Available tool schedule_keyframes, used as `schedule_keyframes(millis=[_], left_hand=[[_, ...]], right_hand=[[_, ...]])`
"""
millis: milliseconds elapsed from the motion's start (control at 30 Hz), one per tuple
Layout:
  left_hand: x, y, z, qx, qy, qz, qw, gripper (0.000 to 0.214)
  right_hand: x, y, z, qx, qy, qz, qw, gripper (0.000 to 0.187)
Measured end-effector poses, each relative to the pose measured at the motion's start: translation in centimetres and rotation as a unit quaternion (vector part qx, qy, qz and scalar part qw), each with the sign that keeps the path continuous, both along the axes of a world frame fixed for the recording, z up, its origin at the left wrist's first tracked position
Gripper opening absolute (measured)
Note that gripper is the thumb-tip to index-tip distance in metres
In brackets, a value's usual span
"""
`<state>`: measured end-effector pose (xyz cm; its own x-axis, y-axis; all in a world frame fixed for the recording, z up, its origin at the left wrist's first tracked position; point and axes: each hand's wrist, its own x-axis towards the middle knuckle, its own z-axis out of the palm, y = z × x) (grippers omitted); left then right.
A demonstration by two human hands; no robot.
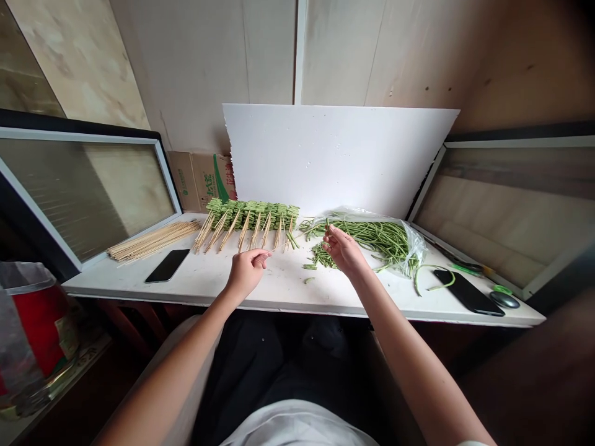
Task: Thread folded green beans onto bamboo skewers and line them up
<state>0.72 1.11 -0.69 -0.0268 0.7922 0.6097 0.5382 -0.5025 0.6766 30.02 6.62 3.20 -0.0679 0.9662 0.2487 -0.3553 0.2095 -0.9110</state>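
Loads of filled skewers left of the bag; long beans inside it look still to do. Left hand pinches what's probably a started skewer, right hand a bean bit.

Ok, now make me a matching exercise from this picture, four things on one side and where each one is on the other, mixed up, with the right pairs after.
Things
1. Long green beans
2. Bare sticks
3. Loose cut bean pieces
4. White board

Places
A. In a heap by the right hand
B. Upright at the back of the table
C. Partly inside a clear plastic bag
D. Lying at the table's left end

Right pairs: 1-C, 2-D, 3-A, 4-B
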Motion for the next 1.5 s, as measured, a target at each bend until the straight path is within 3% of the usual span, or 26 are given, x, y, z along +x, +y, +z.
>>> schedule_keyframes(millis=[367,600,867,1500], left_hand=[[0.4,-0.2,0.0,0.005,0.014,0.003,1.0,0.029],[0.4,-0.3,0.0,-0.004,0.011,0.001,1.0,0.03],[0.5,-0.6,0.4,-0.001,0.017,0.009,1.0,0.027],[0.4,-0.8,0.6,0.028,0.04,0.055,0.997,0.024]], right_hand=[[-0.5,-0.2,0.1,0.01,-0.025,0.023,0.999,0.04],[-0.6,-0.4,0.1,-0.005,0.009,0.03,0.999,0.037],[-0.6,-0.6,0.1,0.008,-0.01,0.001,1.0,0.042],[-1.8,-1.2,-0.4,0.034,-0.023,-0.043,0.998,0.03]])
